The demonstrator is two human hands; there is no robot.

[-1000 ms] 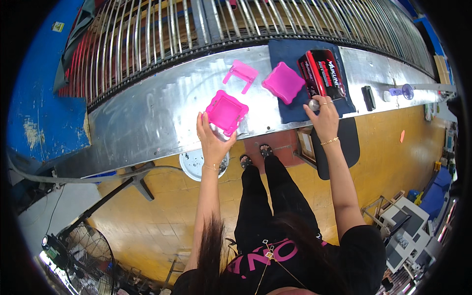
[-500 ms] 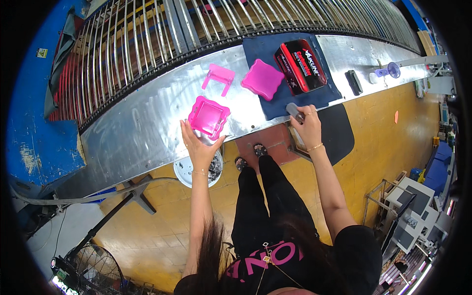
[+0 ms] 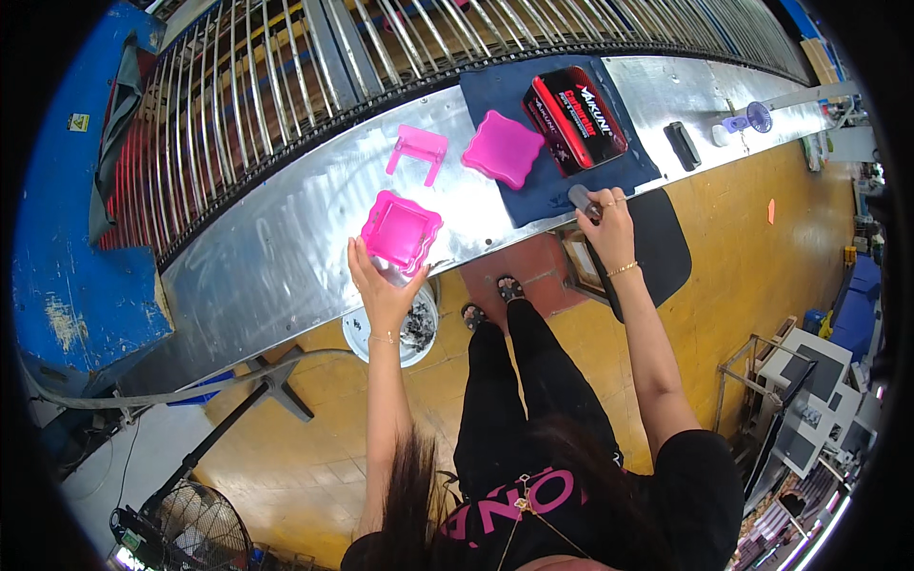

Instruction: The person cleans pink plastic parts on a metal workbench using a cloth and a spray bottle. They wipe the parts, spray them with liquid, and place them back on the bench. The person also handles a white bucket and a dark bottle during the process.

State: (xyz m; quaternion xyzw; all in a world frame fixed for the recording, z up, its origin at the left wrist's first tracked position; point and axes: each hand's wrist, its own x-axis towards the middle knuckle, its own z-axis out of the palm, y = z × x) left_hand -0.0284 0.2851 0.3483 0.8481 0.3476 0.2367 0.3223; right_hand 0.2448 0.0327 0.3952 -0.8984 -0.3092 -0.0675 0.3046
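Note:
My left hand (image 3: 383, 297) grips the near edge of a bright pink, wavy-edged square tray (image 3: 400, 228), fingers at its left side and thumb at its right. The tray has a recessed middle and rests on the metal bench. My right hand (image 3: 612, 231) is closed around a small grey cylinder (image 3: 580, 198) by the front edge of a dark blue cloth (image 3: 533, 205). What the cylinder is cannot be made out. Beyond the tray lies a pink U-shaped piece (image 3: 422, 145). A pink wavy-edged square plate (image 3: 505, 149) lies partly on the cloth.
On the cloth stands a black and red box (image 3: 576, 121). To its right are a black oblong object (image 3: 683, 146) and a small purple fan (image 3: 758, 117). A metal bar rack (image 3: 286, 86) runs behind the metal bench (image 3: 248, 257). Below its edge sit a white bucket (image 3: 357, 333) and black chair (image 3: 657, 252).
My right hand has shifted a little to the right with the grey cylinder. My left hand keeps its grip on the pink tray. The whole view has moved slightly.

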